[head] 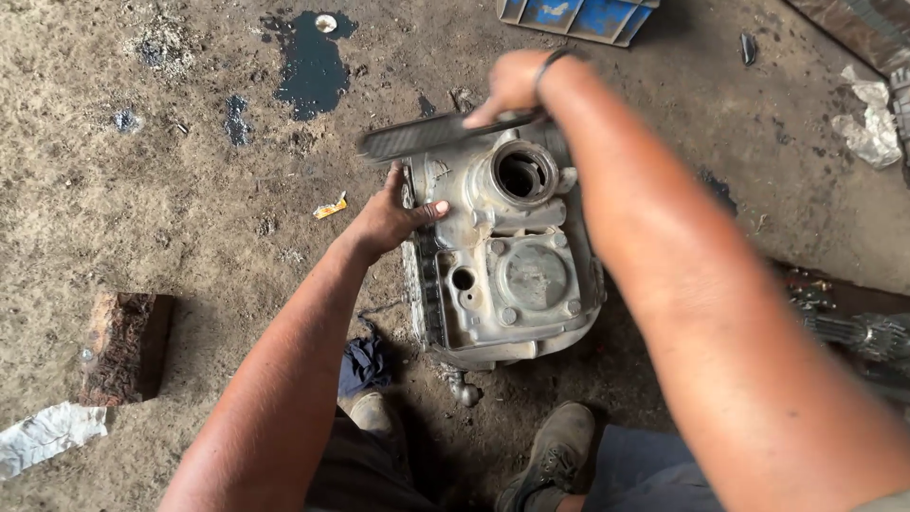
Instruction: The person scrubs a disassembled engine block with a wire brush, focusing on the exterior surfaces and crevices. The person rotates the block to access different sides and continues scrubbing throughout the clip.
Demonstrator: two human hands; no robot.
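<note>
Left hand (391, 220) braces the metal casing (512, 265), fingers spread; right hand (512, 87) fingers pinch a flat file (431, 135) above it

Dirt floor (190, 209), engine casing (512, 275), brick (128, 346)

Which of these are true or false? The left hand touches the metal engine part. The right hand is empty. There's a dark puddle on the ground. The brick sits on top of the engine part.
1. The left hand touches the metal engine part: true.
2. The right hand is empty: false, it holds a long flat tool.
3. A dark puddle lies on the ground: true.
4. The brick sits on the engine part: false, it lies on the ground, apart.
</note>
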